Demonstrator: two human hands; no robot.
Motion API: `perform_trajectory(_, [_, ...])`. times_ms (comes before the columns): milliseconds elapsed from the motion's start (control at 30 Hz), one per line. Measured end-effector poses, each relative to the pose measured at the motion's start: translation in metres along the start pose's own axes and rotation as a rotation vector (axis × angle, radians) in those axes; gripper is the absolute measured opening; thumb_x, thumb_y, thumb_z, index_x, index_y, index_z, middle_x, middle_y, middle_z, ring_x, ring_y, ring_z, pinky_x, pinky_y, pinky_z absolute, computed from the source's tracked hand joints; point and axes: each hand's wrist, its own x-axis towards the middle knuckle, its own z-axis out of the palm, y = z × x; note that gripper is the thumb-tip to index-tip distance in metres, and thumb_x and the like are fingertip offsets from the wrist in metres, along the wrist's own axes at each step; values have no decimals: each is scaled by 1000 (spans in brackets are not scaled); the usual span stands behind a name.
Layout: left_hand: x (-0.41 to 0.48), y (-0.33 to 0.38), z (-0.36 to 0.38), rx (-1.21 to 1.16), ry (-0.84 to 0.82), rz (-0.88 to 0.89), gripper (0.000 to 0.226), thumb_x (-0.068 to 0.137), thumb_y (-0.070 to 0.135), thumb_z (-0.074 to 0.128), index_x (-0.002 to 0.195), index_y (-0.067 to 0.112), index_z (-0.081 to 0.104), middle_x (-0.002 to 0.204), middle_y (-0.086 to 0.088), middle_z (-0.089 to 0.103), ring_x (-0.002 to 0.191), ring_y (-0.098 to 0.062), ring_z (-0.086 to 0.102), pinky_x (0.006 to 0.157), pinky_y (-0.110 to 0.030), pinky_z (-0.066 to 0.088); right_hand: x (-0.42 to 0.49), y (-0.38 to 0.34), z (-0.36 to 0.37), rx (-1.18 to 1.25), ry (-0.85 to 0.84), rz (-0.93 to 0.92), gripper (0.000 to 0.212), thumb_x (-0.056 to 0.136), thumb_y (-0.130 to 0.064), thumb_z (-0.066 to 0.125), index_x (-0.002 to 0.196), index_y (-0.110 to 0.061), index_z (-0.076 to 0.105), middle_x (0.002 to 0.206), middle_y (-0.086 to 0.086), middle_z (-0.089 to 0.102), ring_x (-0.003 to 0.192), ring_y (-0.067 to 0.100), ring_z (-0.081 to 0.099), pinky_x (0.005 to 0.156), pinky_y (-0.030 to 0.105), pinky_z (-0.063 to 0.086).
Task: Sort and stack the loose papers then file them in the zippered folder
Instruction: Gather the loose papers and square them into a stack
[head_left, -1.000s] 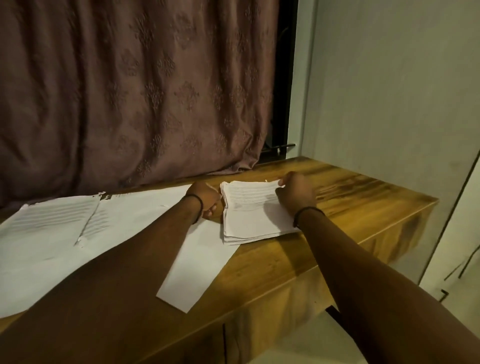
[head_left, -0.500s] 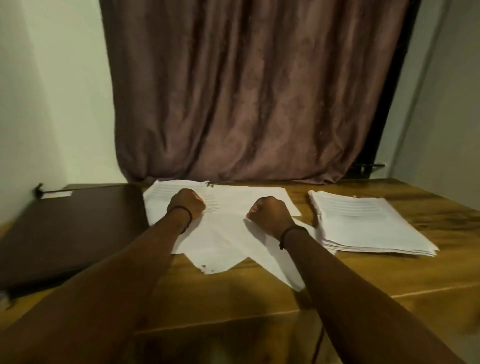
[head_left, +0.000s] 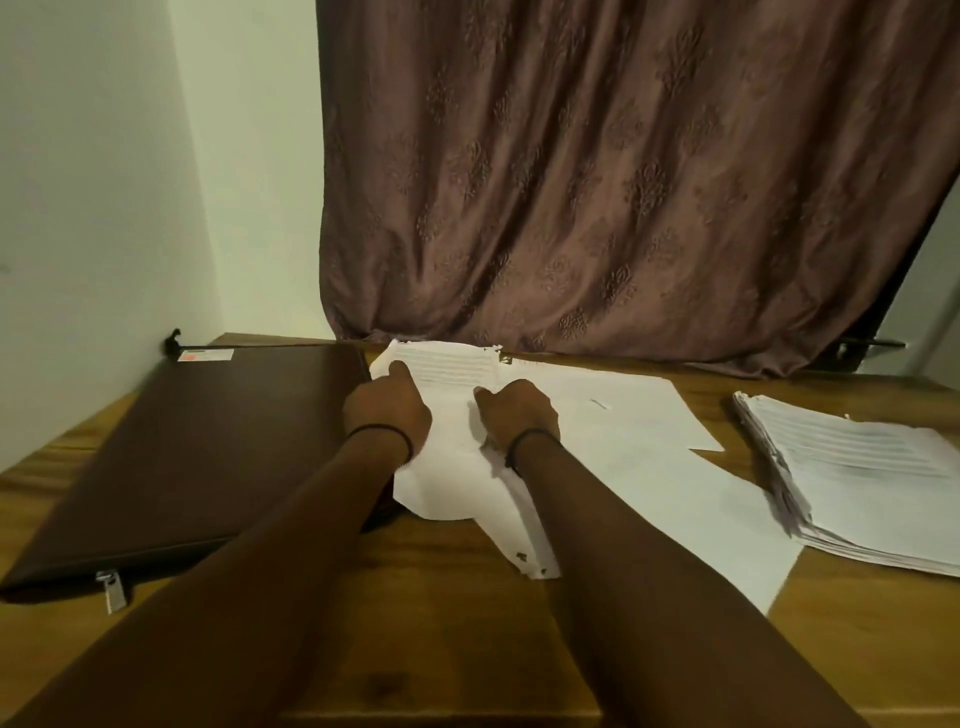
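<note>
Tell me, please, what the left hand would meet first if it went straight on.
Probably the curtain, just beyond the sheet under the left hand; depth is unclear.

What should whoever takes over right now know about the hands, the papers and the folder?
Left hand: on the top sheet, one finger stretched out along it; grip unclear.
Right hand: fingers curled on the same sheet; whether it pinches the paper is hidden.
Loose sheets lie spread in the middle, with the stack to their right. The folder lies flat at the left and looks closed, zipper pull at its near edge.
Done: some papers stacked.
Left: add the loose sheets to the stack, unzip the folder, file everything.
</note>
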Motion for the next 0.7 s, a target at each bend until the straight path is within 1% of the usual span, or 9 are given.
perform_trajectory(133, [1, -2, -1, -57, 29, -9, 33, 93, 19, 49, 124, 8, 47, 114, -15, 64, 102, -34, 62, 83, -36, 46, 4, -9, 13, 27, -22, 18, 32, 88, -35, 61, 113, -15, 68, 117, 9, 69, 105, 29, 64, 88, 35, 51])
perform_trajectory(267, [5, -5, 2, -272, 34, -41, 40, 92, 20, 52, 129, 6, 48, 121, -17, 61, 109, -37, 59, 90, -40, 47, 5, -7, 0, 92, 87, -52, 23, 89, -29, 63, 104, -12, 67, 113, 9, 69, 105, 31, 62, 86, 33, 47])
perform_trajectory(333, [8, -4, 0, -409, 39, -72, 43, 92, 26, 55, 130, 7, 51, 125, -17, 60, 112, -36, 58, 94, -41, 47, 5, -4, -16, 164, 155, -108, 10, 90, -25, 63, 94, -16, 65, 106, 10, 69, 102, 33, 62, 84, 31, 47])
perform_trajectory(400, [13, -2, -3, -513, 65, -97, 42, 91, 32, 58, 124, 6, 55, 123, -17, 62, 111, -36, 58, 94, -41, 47, 8, 3, -32, 325, 208, -125, 13, 87, -22, 64, 76, -23, 57, 86, 5, 68, 86, 32, 65, 80, 42, 56])
perform_trajectory(467, [18, 4, -8, -616, 105, -142, 43, 88, 38, 62, 115, 5, 58, 118, -16, 64, 109, -36, 60, 93, -39, 47, 12, 14, -50, 461, 238, -112, 15, 85, -22, 64, 71, -25, 59, 73, 0, 66, 71, 27, 64, 69, 53, 59])
perform_trajectory(500, [20, 8, -11, -681, 135, -175, 41, 86, 40, 64, 106, 5, 58, 114, -15, 66, 108, -35, 61, 91, -37, 48, 13, 19, -60, 512, 242, -104, 15, 88, -20, 63, 74, -23, 61, 75, 1, 66, 67, 24, 62, 64, 51, 60])
perform_trajectory(567, [23, 19, -19, -846, 172, -262, 33, 84, 39, 68, 92, 10, 55, 103, -11, 68, 102, -30, 62, 84, -28, 46, 12, 29, -79, 658, 222, -57, 8, 94, -17, 61, 87, -17, 65, 85, 5, 66, 68, 17, 59, 52, 34, 59])
perform_trajectory(633, [24, 31, -24, -1009, 149, -267, 31, 86, 35, 70, 93, 7, 57, 94, -4, 66, 94, -20, 61, 79, -20, 44, 11, 39, -92, 763, 171, -22, 9, 96, -18, 59, 99, -11, 65, 91, 3, 67, 74, 13, 61, 44, 22, 51])
perform_trajectory(700, [26, 37, -22, -1183, 45, -217, 25, 91, 32, 65, 98, 9, 63, 94, 0, 68, 92, -15, 64, 88, -24, 50, 10, 47, -95, 756, 124, -13, 8, 96, -19, 60, 99, -13, 64, 91, -1, 67, 76, 13, 62, 43, 19, 49])
